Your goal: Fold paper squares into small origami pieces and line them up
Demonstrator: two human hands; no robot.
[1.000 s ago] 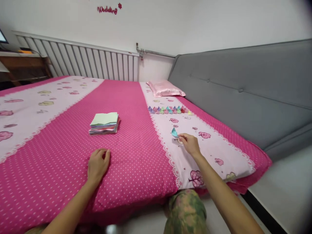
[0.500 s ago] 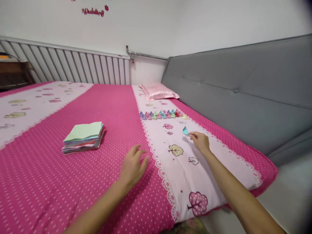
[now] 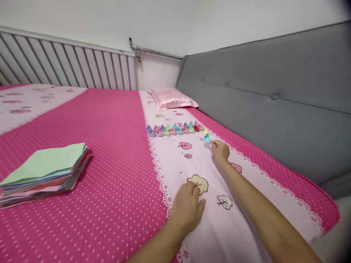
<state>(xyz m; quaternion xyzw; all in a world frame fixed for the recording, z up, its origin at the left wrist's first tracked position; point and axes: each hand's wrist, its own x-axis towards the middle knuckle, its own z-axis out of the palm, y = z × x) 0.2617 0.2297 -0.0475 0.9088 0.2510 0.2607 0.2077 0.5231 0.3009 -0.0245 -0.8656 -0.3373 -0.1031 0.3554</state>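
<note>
Between the thumb and fingers of my right hand (image 3: 220, 151) is a small turquoise folded-paper piece (image 3: 207, 138), pointed at the top. It is close to the right end of a double row of similar folded-paper pieces (image 3: 173, 130) in purple, pink, green, blue and red. A yellow folded piece (image 3: 206, 130) sits just behind the turquoise one. My left hand (image 3: 189, 206) rests low over the white band of the bedspread, near a printed yellow tree, with its fingers loosely apart and nothing in them.
A stack of coloured paper sheets (image 3: 45, 170), light green on top, lies at the left on the pink dotted bedspread (image 3: 115, 204). A pink satin pillow (image 3: 172, 98) is at the back. The grey padded headboard (image 3: 263, 80) rises along the right; a white radiator (image 3: 68, 65) lines the wall.
My right hand has carried the turquoise folded piece up to the right end of the rows. My left hand has moved right, onto the white band. The view has come closer.
</note>
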